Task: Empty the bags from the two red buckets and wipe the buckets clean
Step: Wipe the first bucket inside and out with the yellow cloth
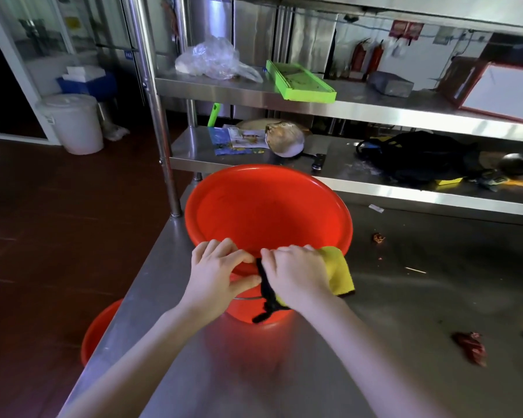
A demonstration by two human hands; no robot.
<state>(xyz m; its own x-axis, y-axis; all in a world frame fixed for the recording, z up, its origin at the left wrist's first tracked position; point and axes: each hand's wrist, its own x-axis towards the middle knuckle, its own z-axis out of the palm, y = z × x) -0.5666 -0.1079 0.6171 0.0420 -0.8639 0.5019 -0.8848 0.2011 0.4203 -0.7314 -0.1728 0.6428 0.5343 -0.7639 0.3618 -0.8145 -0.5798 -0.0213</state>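
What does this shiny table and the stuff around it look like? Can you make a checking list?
Surface: steel table, smeared; the red bucket stands near its left edge.
Job's things: red bucket, no bag seen inside; second red bucket on the floor, partly hidden by the table; yellow cloth at the near rim.
Clutter: red scraps on the table; plastic bag, green tray and black bag on the shelves.
Grippers: left hand grips the near rim; right hand holds the yellow cloth there.
Cables: nothing seen.
Surroundings: white bucket on the floor; fire extinguishers by the back wall.
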